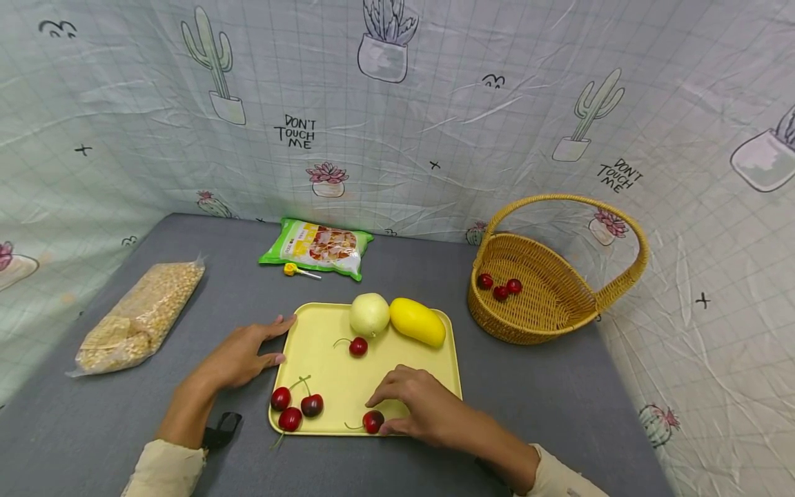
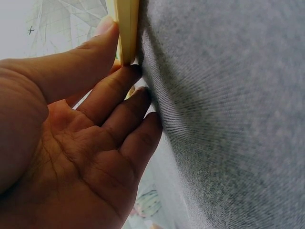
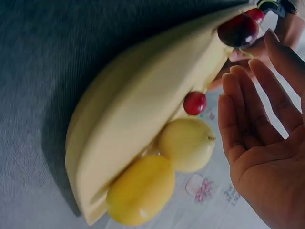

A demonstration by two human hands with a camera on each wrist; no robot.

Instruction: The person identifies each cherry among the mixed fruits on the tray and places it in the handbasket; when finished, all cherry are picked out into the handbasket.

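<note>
Grey tabletop surrounds the tray, left hand touching its edge, relaxed, right hand unclenched beside a cherry.

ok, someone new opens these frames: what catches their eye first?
Probably the yellow tray in the centre, with a pale round fruit and a yellow oval fruit at its far side. Then the right hand, poised at a red cherry by the tray's near edge. After that, the wicker basket on the right, with three cherries inside.
</note>
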